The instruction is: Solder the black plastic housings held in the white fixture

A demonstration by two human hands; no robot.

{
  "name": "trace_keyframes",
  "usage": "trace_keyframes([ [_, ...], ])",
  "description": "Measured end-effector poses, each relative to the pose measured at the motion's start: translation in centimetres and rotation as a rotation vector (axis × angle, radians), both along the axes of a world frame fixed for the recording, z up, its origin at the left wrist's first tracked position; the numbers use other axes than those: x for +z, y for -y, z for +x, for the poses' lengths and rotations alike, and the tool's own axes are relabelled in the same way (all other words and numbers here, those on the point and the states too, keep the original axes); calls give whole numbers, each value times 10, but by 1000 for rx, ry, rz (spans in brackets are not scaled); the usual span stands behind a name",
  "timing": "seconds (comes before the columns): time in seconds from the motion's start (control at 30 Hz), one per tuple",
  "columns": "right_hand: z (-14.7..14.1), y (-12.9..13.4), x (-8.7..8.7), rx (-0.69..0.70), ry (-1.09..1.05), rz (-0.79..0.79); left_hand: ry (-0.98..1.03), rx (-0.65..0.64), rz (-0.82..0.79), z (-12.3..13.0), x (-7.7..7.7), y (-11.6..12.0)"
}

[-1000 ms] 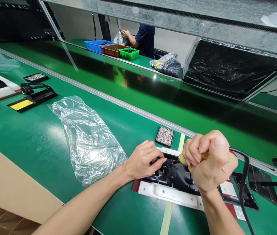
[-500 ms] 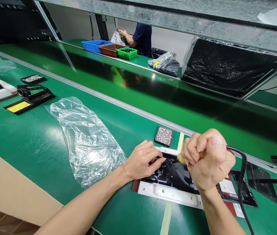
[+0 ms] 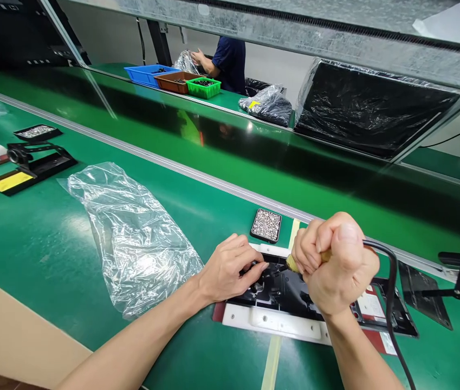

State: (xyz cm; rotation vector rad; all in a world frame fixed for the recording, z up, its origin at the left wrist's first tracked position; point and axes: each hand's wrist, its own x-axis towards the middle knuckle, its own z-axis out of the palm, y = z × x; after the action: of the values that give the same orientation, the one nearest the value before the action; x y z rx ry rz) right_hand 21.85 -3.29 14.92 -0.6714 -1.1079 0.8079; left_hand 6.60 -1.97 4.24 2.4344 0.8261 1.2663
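My right hand (image 3: 335, 265) is wrapped in a fist round a corded tool with a yellow handle (image 3: 292, 264), which looks like a soldering iron. Its dark end points left and down at a black plastic panel (image 3: 295, 292). A black cord (image 3: 392, 287) leaves the back of the fist. My left hand (image 3: 230, 268) rests on the panel's left end, thumb and forefinger pinched close to the tool's end; whatever lies between them is hidden. The panel sits in a white fixture (image 3: 278, 320) with screw holes. Just behind it stands a small black tray (image 3: 266, 225) of tiny silvery pieces.
A clear plastic bag (image 3: 136, 238) lies left of my forearm. Farther left are a black stand (image 3: 38, 165) and a second tray (image 3: 37, 132). Right of the fixture lie dark panels (image 3: 425, 295). A co-worker (image 3: 230, 62) handles plastic behind coloured bins (image 3: 203, 88) across the green surface.
The view has shifted slightly, so most things sit a little farther left. Both hands keep the same grip and place over the panel.
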Motion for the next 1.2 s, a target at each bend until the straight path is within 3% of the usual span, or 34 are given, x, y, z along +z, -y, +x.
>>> trace_keyframes([
  [0.6,4,3,-5,3,-7,-22,-25,-6,-26,1,-8,-1],
  [1.2,6,1,3,1,-39,-42,-16,5,-18,8,-1,0],
])
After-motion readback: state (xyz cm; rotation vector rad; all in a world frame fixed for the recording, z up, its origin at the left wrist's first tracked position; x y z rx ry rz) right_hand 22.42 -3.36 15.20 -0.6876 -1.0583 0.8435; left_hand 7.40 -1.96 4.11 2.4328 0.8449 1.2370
